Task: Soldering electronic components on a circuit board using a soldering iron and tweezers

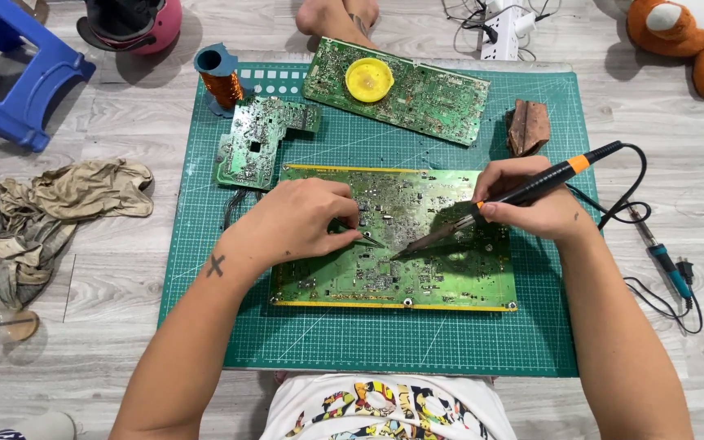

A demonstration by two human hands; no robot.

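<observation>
Mid-job: right hand (pixel 531 204) gripped the soldering iron (pixel 523 193), left hand (pixel 303 220) pinched tweezers (pixel 364 237) over the circuit board (pixel 450 277) at the mat's (pixel 368 342) middle.

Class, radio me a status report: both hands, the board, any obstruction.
Left hand pinching tweezers. Right hand gripping soldering iron, tip on large circuit board. Nothing blocking.

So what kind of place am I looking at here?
Probably a makeshift electronics repair spot on a home floor. A green cutting mat lies on wood-look flooring, circuit boards are spread over it, the right hand holds a soldering iron, and a plush toy sits nearby.
</observation>
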